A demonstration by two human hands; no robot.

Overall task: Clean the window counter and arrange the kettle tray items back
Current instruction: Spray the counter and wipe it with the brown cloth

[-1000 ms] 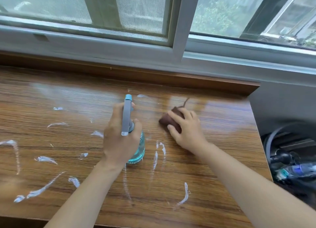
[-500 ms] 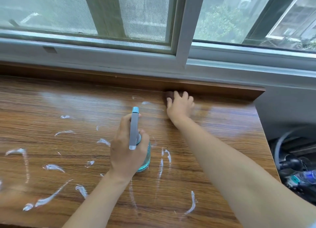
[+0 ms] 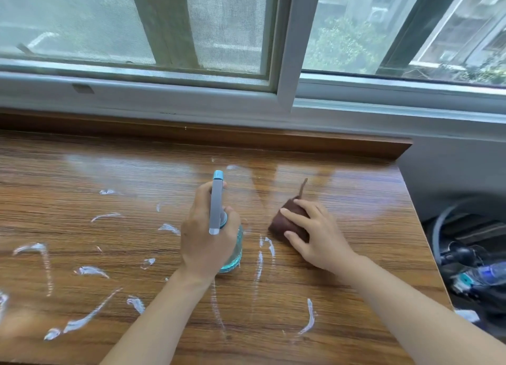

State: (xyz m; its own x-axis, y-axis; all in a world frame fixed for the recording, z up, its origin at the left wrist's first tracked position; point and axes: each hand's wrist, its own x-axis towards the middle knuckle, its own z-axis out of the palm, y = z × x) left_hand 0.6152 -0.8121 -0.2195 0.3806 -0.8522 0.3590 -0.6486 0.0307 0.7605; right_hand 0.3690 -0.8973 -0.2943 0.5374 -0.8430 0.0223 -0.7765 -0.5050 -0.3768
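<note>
While streaks of white foam lie across the wooden counter [image 3: 82, 173], wiping under way, kettle tray nowhere in view. Left hand [image 3: 204, 236] wrapped round a spray bottle [image 3: 232, 251], fingers curled about the neck, teal base resting on or just above the wood near the middle; hard to tell which. Right hand [image 3: 315, 234] pressing a folded brown cloth [image 3: 284, 218] flat to the counter, fingers spread over it and slightly bent, just right of the bottle. Cloth sitting at the edge of the wet patch, with a thin tail pointing toward the window [image 3: 219, 36].

Judged stage: cleaning only part done. Right end of the counter looking glossy and free of foam; centre and left thick with streaks. Tray items not yet due.

Next move, as a guess: sweep the cloth leftward through the nearest streaks, keeping steady downward pressure, and lift or shift the bottle aside so it clears the path. Clutter of cables [image 3: 465, 249] beyond the counter's right edge worth keeping clear of.
</note>
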